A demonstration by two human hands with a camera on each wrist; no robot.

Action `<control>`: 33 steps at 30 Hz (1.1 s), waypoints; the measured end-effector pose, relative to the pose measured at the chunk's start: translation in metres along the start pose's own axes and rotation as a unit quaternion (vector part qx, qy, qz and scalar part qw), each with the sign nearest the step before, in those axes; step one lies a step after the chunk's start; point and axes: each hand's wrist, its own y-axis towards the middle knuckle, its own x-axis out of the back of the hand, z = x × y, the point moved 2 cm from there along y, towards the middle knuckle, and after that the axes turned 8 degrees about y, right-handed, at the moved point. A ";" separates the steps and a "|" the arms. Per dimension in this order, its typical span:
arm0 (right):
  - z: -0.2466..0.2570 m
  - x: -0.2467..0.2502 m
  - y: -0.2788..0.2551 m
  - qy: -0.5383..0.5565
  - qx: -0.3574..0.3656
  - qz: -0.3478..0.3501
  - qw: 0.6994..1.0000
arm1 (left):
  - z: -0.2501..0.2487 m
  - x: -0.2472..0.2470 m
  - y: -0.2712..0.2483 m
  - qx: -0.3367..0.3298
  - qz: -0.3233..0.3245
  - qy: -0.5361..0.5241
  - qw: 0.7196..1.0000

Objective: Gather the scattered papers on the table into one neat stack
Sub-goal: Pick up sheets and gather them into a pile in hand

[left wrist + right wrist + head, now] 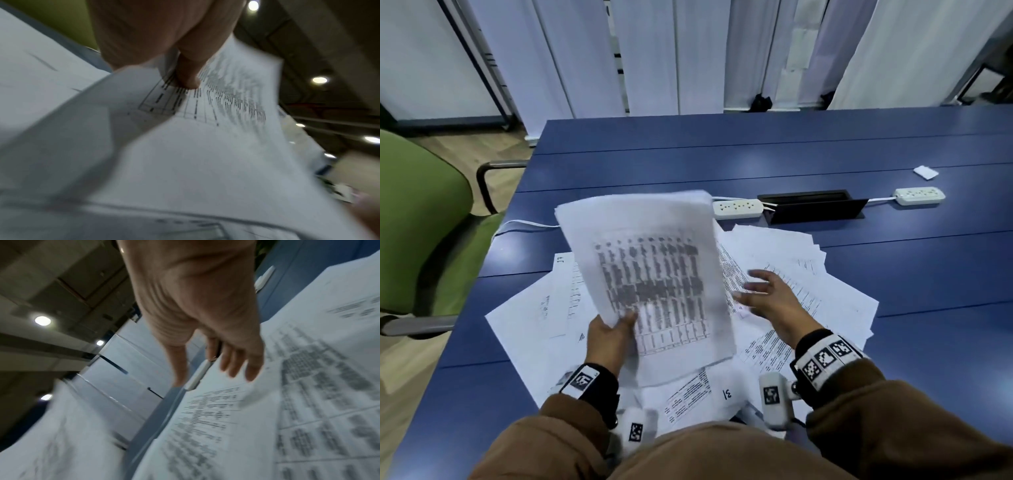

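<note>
We judged the job partly done: our left hand (608, 337) pinched a gathered bundle (654, 274) by its near corner, our right hand (768, 294) hovered with fingers (236, 365) spread, and loose papers (808, 274) fanned beneath and beyond them on the surface (722, 164).

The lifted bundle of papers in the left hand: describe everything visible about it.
The lifted bundle of papers is several thin white sheets, the front one printed with a dense dark table, blurred. It stands tilted, top leaning away, above the scattered sheets on the blue table. The left hand pinches its lower left corner, thumb on the print; nothing else touches it.
</note>
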 end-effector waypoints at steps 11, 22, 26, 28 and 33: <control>-0.070 0.030 0.041 -0.328 -0.120 -0.187 0.918 | 0.059 0.045 0.009 0.149 0.011 0.089 0.985; -0.069 -0.006 0.015 -0.319 -0.164 0.109 0.927 | 0.050 0.018 0.033 0.116 0.067 0.108 0.985; -0.075 -0.007 0.003 -0.288 -0.216 0.148 0.921 | 0.034 -0.007 0.027 0.074 0.109 0.100 0.986; -0.075 -0.010 -0.003 -0.280 -0.239 0.168 0.914 | 0.029 -0.018 0.019 0.056 0.123 0.083 0.987; -0.067 0.018 0.007 -0.279 -0.150 0.007 0.949 | 0.033 -0.027 0.015 0.013 0.123 0.137 0.983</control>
